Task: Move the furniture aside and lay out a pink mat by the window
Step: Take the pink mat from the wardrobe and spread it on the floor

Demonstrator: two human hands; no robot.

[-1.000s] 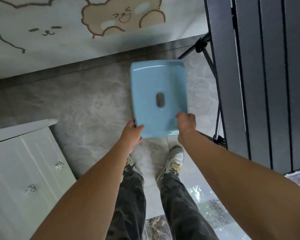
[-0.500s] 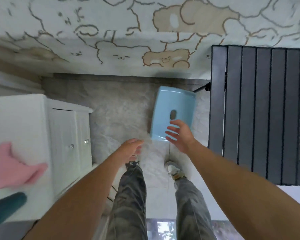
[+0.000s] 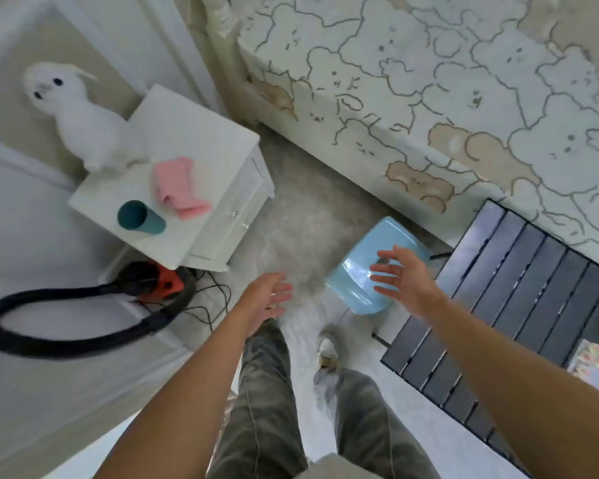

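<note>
A light blue plastic stool (image 3: 370,257) stands on the grey floor between the bed and a black slatted folding table (image 3: 519,285). My right hand (image 3: 403,278) hovers over the stool's near edge, fingers spread, holding nothing. My left hand (image 3: 265,299) is open too, above the bare floor to the left of the stool. A folded pink cloth (image 3: 177,186) lies on the white nightstand (image 3: 201,140) at the left. No window is in sight.
A bed with a bear-print cover (image 3: 446,91) fills the upper right. On the nightstand stand a teal cup (image 3: 139,217) and a white plush rabbit (image 3: 77,112). A vacuum cleaner with a black hose (image 3: 83,305) and cables lies on the floor at the left.
Both hands have let go of the blue stool, which now rests on the floor. My view has swung left and up, bringing the nightstand and vacuum into sight.
</note>
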